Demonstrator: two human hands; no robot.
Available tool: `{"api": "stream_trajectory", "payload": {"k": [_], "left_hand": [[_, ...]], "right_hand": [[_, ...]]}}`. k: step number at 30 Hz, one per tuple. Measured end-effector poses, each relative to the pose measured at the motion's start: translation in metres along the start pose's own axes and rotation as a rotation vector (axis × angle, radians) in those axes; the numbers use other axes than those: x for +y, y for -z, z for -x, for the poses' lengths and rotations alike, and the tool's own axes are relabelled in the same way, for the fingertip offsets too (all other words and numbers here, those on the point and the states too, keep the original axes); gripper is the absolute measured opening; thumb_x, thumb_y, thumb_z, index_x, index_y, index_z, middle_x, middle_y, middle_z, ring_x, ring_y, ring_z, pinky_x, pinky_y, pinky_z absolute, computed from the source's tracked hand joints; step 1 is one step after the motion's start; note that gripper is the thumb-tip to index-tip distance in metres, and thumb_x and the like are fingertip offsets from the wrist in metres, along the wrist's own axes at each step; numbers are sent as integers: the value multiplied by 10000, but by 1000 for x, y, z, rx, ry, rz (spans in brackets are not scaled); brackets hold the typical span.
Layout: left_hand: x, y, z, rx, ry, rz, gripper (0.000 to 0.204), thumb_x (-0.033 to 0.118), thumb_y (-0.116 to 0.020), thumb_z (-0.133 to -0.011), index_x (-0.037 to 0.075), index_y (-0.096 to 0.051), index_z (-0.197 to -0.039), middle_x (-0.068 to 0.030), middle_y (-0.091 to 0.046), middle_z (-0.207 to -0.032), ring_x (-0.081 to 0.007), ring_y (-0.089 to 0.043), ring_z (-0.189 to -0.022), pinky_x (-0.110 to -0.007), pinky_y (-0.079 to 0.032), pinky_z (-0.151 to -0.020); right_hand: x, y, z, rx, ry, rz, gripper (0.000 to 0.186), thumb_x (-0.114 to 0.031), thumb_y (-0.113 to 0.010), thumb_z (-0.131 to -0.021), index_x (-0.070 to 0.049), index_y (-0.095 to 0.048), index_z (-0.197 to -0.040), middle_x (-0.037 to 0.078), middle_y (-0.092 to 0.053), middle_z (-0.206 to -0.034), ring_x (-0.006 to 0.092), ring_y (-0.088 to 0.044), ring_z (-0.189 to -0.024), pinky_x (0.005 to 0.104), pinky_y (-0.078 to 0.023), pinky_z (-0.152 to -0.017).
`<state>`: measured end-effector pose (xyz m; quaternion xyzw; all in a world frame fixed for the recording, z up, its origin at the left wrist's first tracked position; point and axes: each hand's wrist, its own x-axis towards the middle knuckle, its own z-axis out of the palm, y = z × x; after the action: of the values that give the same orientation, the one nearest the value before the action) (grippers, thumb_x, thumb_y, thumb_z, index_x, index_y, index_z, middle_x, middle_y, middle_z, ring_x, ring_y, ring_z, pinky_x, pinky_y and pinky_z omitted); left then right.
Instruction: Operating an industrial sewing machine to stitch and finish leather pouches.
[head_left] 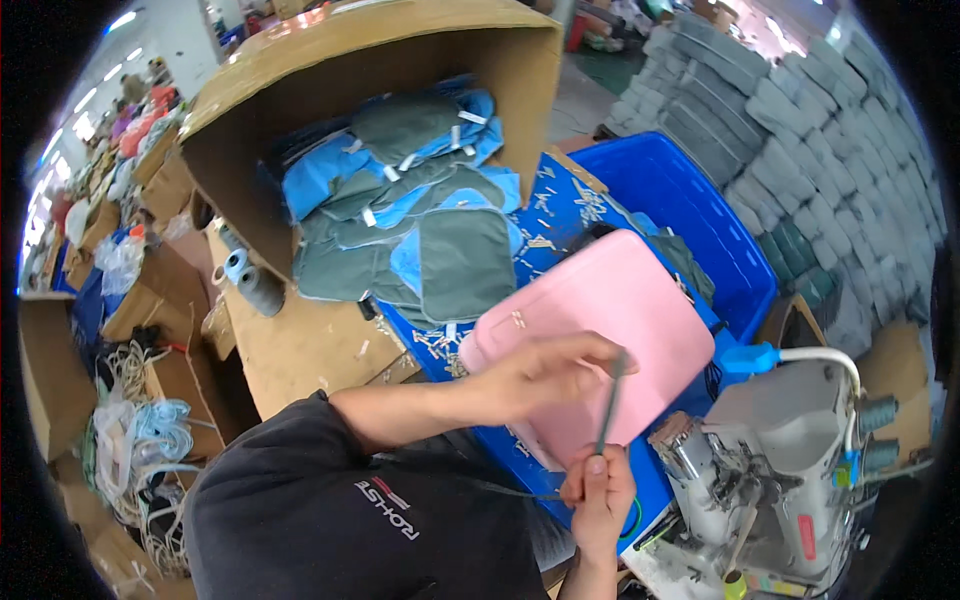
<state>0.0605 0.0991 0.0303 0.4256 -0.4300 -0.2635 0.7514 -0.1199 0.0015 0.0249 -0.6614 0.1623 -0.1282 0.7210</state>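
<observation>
A narrow dark green strip (609, 408), perhaps binding tape, runs upright between my hands in front of a pink plastic panel. Its upper end is at the fingertips of my left hand (550, 378), which look pinched on it, though motion blurs them a little. Below, my right hand (602, 492) is closed around the strip, thumb on top. More of the green material trails left from my right fist across my dark shirt, and a green loop hangs on its right side. The pink panel (640, 310) lies under and beyond both hands on a blue surface.
Grey-and-blue sewn fabric pieces (465, 265) spill from a large cardboard box (370, 45). A blue bin (700, 200) stands behind the panel, and a sewing machine (790, 460) at right. Thread cones (262, 290) stand left; grey bundles (800, 150) are stacked far right.
</observation>
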Motion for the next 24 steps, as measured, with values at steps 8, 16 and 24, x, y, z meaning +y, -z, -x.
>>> {"api": "stream_trajectory", "payload": {"k": [8,16,24], "left_hand": [[-8,36,78,-644,567,-245,271,261,-560,-982,7,-649,-1013,-129,-662,-955,-216,-632,-903,-369,-497,-775],[112,256,349,1218,612,-1472,195,182,-611,-834,26,-657,-941,-160,-682,-840,-270,-671,-812,-384,-518,-735],[53,258,595,2127,551,-299,536,507,-526,-955,-17,-639,-957,-111,-608,-651,-261,-638,-624,-386,-523,-540]], "right_hand": [[-65,-17,8,372,576,-59,247,-298,-485,-1002,-95,-568,-890,31,-531,-869,163,-519,-814,331,-464,-770],[-63,-25,-8,81,616,-396,195,-277,-484,-1006,-107,-578,-1000,8,-544,-945,150,-499,-839,317,-424,-766],[-77,-14,-12,134,593,-564,204,-286,-473,-1016,-108,-573,-1027,11,-552,-884,148,-518,-731,282,-456,-649]]}}
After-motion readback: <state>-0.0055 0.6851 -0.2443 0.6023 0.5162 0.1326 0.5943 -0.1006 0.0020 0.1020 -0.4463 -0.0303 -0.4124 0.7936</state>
